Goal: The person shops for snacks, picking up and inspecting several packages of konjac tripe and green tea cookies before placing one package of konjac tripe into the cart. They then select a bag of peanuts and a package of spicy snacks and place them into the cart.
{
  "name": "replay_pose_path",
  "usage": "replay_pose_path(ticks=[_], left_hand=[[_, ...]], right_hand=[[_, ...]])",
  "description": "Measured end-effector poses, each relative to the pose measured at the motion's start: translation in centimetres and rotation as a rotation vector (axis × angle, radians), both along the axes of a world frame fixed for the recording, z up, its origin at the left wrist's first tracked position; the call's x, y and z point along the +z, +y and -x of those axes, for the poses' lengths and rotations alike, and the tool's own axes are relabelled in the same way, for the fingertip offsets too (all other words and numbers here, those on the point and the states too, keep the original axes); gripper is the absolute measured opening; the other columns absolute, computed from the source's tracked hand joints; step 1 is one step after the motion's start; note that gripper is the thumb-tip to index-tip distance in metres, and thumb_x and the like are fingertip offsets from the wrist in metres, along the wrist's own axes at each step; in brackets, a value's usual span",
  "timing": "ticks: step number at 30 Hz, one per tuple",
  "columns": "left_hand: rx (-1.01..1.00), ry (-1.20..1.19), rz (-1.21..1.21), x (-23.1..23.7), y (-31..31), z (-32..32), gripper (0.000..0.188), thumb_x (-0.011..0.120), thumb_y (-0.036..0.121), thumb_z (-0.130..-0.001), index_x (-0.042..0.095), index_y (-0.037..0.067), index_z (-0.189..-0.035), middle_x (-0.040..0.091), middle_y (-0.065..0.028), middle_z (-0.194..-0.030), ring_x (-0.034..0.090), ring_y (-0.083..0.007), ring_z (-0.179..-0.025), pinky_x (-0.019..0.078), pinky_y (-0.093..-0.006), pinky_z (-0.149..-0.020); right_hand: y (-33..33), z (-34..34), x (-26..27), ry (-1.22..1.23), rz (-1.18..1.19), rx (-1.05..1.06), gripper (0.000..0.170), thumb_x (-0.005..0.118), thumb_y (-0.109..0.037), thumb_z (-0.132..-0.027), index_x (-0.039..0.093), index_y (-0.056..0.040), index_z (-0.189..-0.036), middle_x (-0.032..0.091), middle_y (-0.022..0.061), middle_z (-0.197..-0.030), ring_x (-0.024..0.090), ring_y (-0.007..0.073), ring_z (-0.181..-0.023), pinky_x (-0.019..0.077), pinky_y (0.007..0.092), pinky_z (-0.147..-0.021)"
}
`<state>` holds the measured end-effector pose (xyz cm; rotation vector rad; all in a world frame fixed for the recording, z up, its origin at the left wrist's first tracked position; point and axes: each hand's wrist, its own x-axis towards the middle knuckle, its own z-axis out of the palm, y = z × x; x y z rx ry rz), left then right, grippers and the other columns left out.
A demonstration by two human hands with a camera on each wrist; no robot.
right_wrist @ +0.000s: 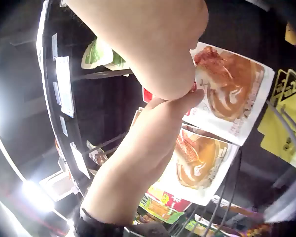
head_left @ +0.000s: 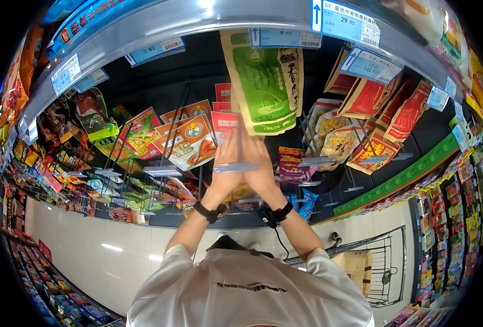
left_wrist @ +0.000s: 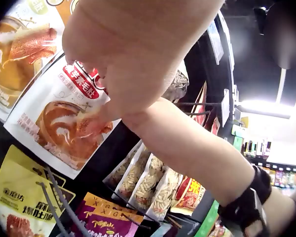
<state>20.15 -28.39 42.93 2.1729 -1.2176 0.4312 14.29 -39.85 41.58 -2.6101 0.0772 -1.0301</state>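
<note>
In the head view, my left hand (head_left: 228, 163) and right hand (head_left: 257, 163) are side by side beneath a hanging green-and-tan pouch (head_left: 267, 82). The left wrist view shows my left hand (left_wrist: 113, 54) gripping a white packet (left_wrist: 74, 133) with a red label and a bowl picture, at its upper part. My right hand (left_wrist: 138, 111) meets it there, fingers over the packet's face. In the right wrist view, both the right hand (right_wrist: 158, 49) and left hand (right_wrist: 163, 111) are at the white packet (right_wrist: 232, 94); some fingertips are hidden.
Orange-and-white packets (head_left: 190, 144) hang at the left, red-and-tan packets (head_left: 369, 98) at the right, on metal hooks. A shelf edge with price labels (head_left: 285, 38) crosses above. Purple packets (head_left: 294, 163) hang beside the right hand. A shopping cart (head_left: 386, 267) holding a bag stands behind, at the right.
</note>
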Motion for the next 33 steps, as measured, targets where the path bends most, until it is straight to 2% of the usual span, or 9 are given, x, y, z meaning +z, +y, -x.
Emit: replay_pose_path(ticks=[4,8,11,13,16,20,27,28,33], left_hand=[[-0.076,0.031,-0.033,-3.8,0.6,0.0,0.062,0.059,0.012,-0.081,0.041,-0.002,-0.138,0.038,-0.0222,-0.145,0.038,-0.0366,-0.133,0.0327,-0.0491,-0.107],[-0.187,0.375,-0.433,-1.6,1.8,1.7,0.04,0.054,0.008,-0.08,0.055,-0.005,-0.118,0.057,-0.0261,-0.12,0.057,-0.0407,-0.107,0.0462,-0.0471,-0.091],[-0.244,0.279,-0.256,-5.8,2.7,1.5,0.031,0.054,0.009,-0.079,0.058,-0.007,-0.106,0.063,-0.0251,-0.101,0.06,-0.0432,-0.09,0.0492,-0.0485,-0.08],[-0.267,0.316,-0.343,-5.7,3.4,2.1,0.031,0.055,0.009,-0.078,0.059,-0.006,-0.105,0.063,-0.0249,-0.102,0.06,-0.043,-0.091,0.0495,-0.0476,-0.08],[-0.34,0.362,-0.489,-2.3,5.1,4.2,0.026,0.058,0.008,-0.076,0.061,-0.005,-0.098,0.062,-0.0224,-0.107,0.06,-0.0407,-0.096,0.0494,-0.045,-0.083],[-0.633,0.382,-0.354,-3.7,7.8,5.1,0.016,0.063,0.006,-0.073,0.065,-0.002,-0.086,0.061,-0.0163,-0.118,0.056,-0.0347,-0.11,0.0458,-0.042,-0.093],[-0.662,0.228,-0.466,-5.4,12.9,7.3,0.014,0.062,0.009,-0.075,0.066,0.0,-0.084,0.059,-0.0127,-0.126,0.054,-0.0318,-0.117,0.0423,-0.0426,-0.098],[-0.723,0.26,-0.42,-6.3,13.9,7.7,0.013,0.059,0.009,-0.076,0.066,0.0,-0.084,0.063,-0.0138,-0.104,0.059,-0.034,-0.102,0.0467,-0.0451,-0.087],[-0.936,0.425,-0.628,-10.1,19.6,12.0,0.019,0.062,0.02,-0.082,0.064,0.002,-0.088,0.063,-0.0151,-0.094,0.061,-0.036,-0.09,0.0486,-0.0444,-0.079]], right_hand=[[0.2,1.0,-3.6,0.036,-0.063,0.044,0.055,0.055,-0.007,-0.081,0.046,0.0039,-0.134,0.044,0.0193,-0.142,0.037,0.0371,-0.135,0.0312,0.044,-0.112],[1.3,2.6,-7.1,0.207,-0.142,0.012,0.039,0.056,-0.009,-0.081,0.059,0.004,-0.118,0.059,0.0172,-0.121,0.057,0.0328,-0.111,0.0467,0.0406,-0.093],[2.3,4.5,-7.1,0.274,-0.151,-0.024,0.024,0.058,-0.01,-0.079,0.065,0.0014,-0.099,0.065,0.0157,-0.102,0.064,0.0325,-0.089,0.0526,0.0411,-0.077],[3.4,5.7,-7.5,0.183,-0.224,-0.039,0.012,0.061,-0.008,-0.076,0.066,-0.0029,-0.085,0.066,0.016,-0.089,0.064,0.0348,-0.08,0.0535,0.0421,-0.069],[5.1,8.6,-7.0,0.26,-0.244,0.03,0.011,0.061,-0.008,-0.075,0.065,-0.0031,-0.084,0.064,0.0168,-0.086,0.062,0.0371,-0.074,0.0517,0.0447,-0.063],[8.6,12.5,-6.9,0.341,-0.309,-0.008,0.017,0.055,-0.013,-0.087,0.064,0.0014,-0.089,0.064,0.0166,-0.094,0.063,0.0337,-0.082,0.0511,0.0438,-0.072],[16.7,16.9,-4.2,0.324,-0.564,-0.089,0.014,0.056,-0.011,-0.088,0.06,0.0024,-0.092,0.06,0.0221,-0.092,0.058,0.0424,-0.087,0.0477,0.0462,-0.075],[17.8,17.3,-4.8,0.337,-0.586,-0.099,0.014,0.056,-0.01,-0.088,0.06,0.0026,-0.092,0.06,0.0228,-0.093,0.057,0.0432,-0.087,0.0474,0.0465,-0.076],[23.4,23.2,-7.7,0.596,-0.723,-0.092,0.02,0.056,-0.012,-0.089,0.061,0.0017,-0.103,0.062,0.0223,-0.102,0.058,0.0424,-0.094,0.0473,0.0437,-0.083]])
